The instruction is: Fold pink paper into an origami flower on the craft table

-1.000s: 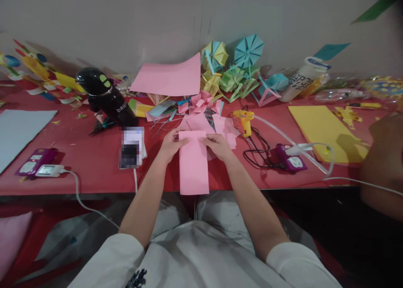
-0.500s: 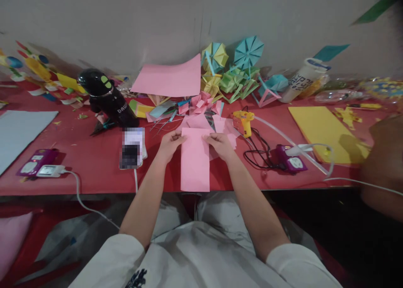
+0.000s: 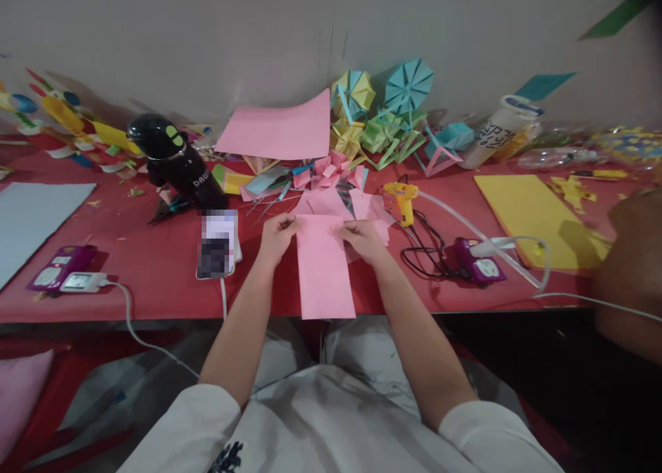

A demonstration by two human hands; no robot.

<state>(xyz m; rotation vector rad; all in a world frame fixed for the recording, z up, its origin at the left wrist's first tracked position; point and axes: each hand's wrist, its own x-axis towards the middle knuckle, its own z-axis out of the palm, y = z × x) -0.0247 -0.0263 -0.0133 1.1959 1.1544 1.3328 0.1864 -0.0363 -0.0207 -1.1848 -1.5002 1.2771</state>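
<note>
A long pink sheet of paper (image 3: 325,273) hangs between my hands, its lower end reaching the table's front edge. My left hand (image 3: 279,237) pinches its upper left corner between thumb and fingers. At the upper right corner, my right hand (image 3: 360,237) pinches the same sheet. Just behind the sheet lie loose pink paper pieces (image 3: 369,207). Farther back is a heap of folded pink paper (image 3: 334,169). Whether the held sheet is one layer or folded cannot be made out.
Right of my hands rests a yellow glue gun (image 3: 402,200), near a purple power strip (image 3: 478,260) with cables. A phone (image 3: 217,245) and a black bottle (image 3: 186,173) stand left. Folded paper umbrellas (image 3: 408,87) lean at the wall. Another person's arm (image 3: 628,273) is far right.
The pink sheet has tilted, its lower end swinging slightly right and toward me. Both hands keep their pinch at its top corners, with the left hand shifted slightly.
</note>
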